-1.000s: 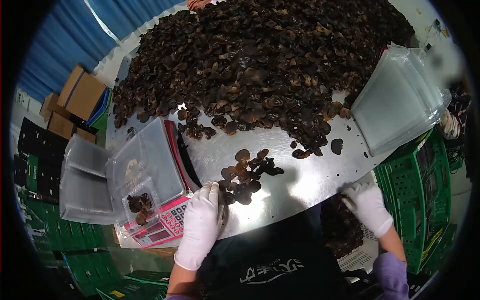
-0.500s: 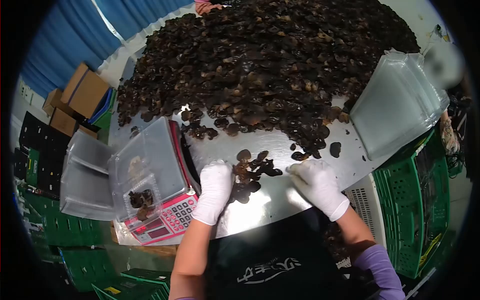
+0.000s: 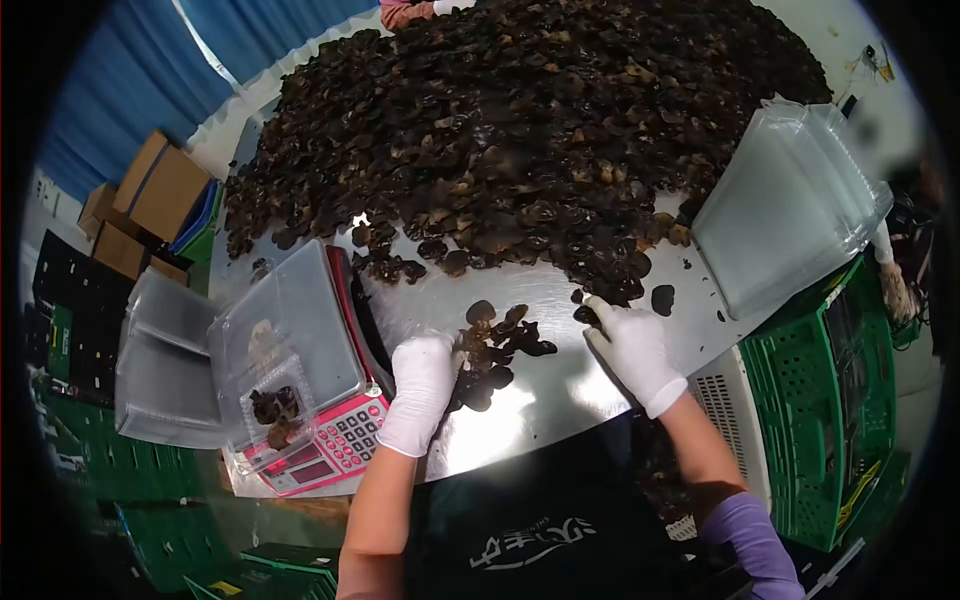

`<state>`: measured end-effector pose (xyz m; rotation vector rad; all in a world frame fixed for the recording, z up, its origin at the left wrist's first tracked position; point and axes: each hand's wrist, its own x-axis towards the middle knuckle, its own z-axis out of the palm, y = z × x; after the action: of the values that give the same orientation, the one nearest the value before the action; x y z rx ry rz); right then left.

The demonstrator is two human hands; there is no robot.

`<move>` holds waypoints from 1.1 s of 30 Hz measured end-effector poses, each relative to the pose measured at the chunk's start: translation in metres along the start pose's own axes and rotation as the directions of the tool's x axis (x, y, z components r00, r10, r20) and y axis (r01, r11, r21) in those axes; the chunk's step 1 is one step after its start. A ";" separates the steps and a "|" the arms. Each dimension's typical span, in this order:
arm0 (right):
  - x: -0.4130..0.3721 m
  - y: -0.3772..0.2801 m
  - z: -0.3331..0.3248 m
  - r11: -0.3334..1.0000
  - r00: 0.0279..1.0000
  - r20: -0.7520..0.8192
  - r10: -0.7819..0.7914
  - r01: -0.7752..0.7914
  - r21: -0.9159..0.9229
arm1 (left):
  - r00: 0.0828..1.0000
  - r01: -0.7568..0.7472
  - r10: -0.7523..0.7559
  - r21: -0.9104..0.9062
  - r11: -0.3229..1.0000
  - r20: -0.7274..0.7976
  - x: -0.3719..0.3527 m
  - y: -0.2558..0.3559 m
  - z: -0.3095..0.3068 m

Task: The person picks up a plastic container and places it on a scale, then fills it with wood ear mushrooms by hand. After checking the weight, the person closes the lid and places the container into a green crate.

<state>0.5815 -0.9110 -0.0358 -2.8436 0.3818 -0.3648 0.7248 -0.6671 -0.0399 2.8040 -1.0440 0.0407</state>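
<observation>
the small cluster of wood ear mushrooms (image 3: 492,352) lies at frame centre, between the person's gloved hands: just right of the left hand (image 3: 421,385), the nearer one, and left of the right hand (image 3: 636,350). it sprawls with no clear long axis. the left hand's fingers are curled at its edge; whether they pinch anything cannot be told. the right hand has thumb and forefinger parted around a dark mushroom piece (image 3: 586,315), just up-left of its palm, at the foot of the large mushroom heap (image 3: 520,140). the caps are rounded, wrinkled and glossy, brown to black, against smooth, glaring metal tabletop (image 3: 535,290) and thin white gloves.
</observation>
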 end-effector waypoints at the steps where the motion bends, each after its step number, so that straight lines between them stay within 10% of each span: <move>1: 0.004 0.003 0.014 0.999 0.999 0.044 -0.001 0.003 -0.045 | 1.000 -0.011 0.011 -0.049 0.999 -0.001 0.001 -0.001 -0.001; 8: 0.011 -0.013 0.014 0.906 0.996 -0.080 -0.038 0.068 0.418 | 1.000 0.003 -0.003 -0.119 0.993 -0.002 0.009 -0.002 -0.001; 16: 0.019 0.012 -0.017 0.971 0.997 -0.069 0.030 -0.013 0.238 | 0.924 0.022 -0.245 -0.599 0.801 -0.292 -0.020 0.036 -0.045; 18: 0.029 0.018 -0.010 0.972 0.992 -0.126 -0.028 0.056 0.230 | 0.976 -0.165 0.084 -0.436 0.885 -0.199 -0.045 0.067 0.000; 19: 0.037 0.015 -0.009 0.981 0.982 -0.104 -0.159 0.168 0.092 | 0.967 -0.117 0.212 -0.492 0.863 0.142 -0.048 0.105 0.003; 20: 0.041 0.011 -0.008 0.958 0.956 -0.066 -0.284 0.282 -0.045 | 0.844 -0.501 0.515 -0.558 0.662 -0.146 -0.065 0.124 0.013; 22: 0.048 0.002 0.003 0.848 0.929 0.154 -0.336 0.370 -0.381 | 0.591 -0.596 0.773 -0.521 0.611 0.231 -0.084 0.170 0.016; 25: 0.048 0.004 0.017 0.859 0.915 0.089 -0.392 0.399 -0.320 | 0.447 -0.616 0.834 -0.565 0.549 0.323 -0.066 0.163 -0.014; 29: 0.007 0.007 -0.036 0.913 0.928 0.085 -0.362 0.372 -0.166 | 0.685 -0.545 0.701 -0.498 0.674 0.200 -0.069 0.108 -0.031; 31: -0.025 0.019 -0.071 0.880 0.890 0.350 -0.291 0.392 -0.267 | 0.930 -0.318 0.365 -0.417 0.851 0.035 -0.081 0.082 -0.049; 33: -0.053 0.039 -0.081 0.895 0.886 0.459 -0.070 0.258 -0.363 | 0.971 0.087 -0.027 -0.249 0.965 0.237 -0.080 0.069 -0.068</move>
<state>0.5006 -0.9495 0.0185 -3.2579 0.1266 0.3802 0.6207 -0.6563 0.0299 2.6410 -0.9339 -0.4096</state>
